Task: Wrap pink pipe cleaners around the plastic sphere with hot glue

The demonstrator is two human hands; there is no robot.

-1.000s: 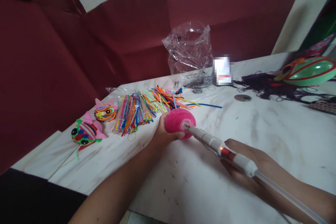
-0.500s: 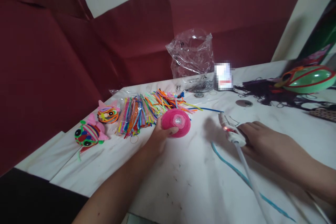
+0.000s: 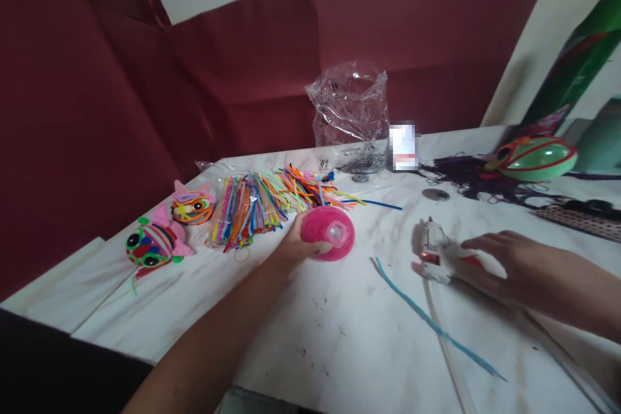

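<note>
My left hand (image 3: 292,249) is closed around a round pink ball (image 3: 347,229) wound with fuzzy pipe cleaner, its pale centre facing up. On the right, a white hot glue gun (image 3: 433,247) lies on the table with a small red light glowing and a glue stick trailing from it. My right hand (image 3: 528,272) is just right of the glue gun, by its handle, fingers apart and holding nothing. Between the two hands a blue pipe cleaner (image 3: 427,318) lies loose on the tabletop.
Bundles of coloured pipe cleaners (image 3: 250,210) lie behind my left hand. Two decorated fish-like figures (image 3: 154,242) sit at the left. A clear plastic bag (image 3: 349,110) stands at the back wall. At the right back are a green balloon (image 3: 541,158) and dark purple strands (image 3: 456,174).
The glue gun has gone from my right hand's grip to lying on the table, and the fingers have opened off it. My left hand still holds the pink ball. The view has shifted slightly.
</note>
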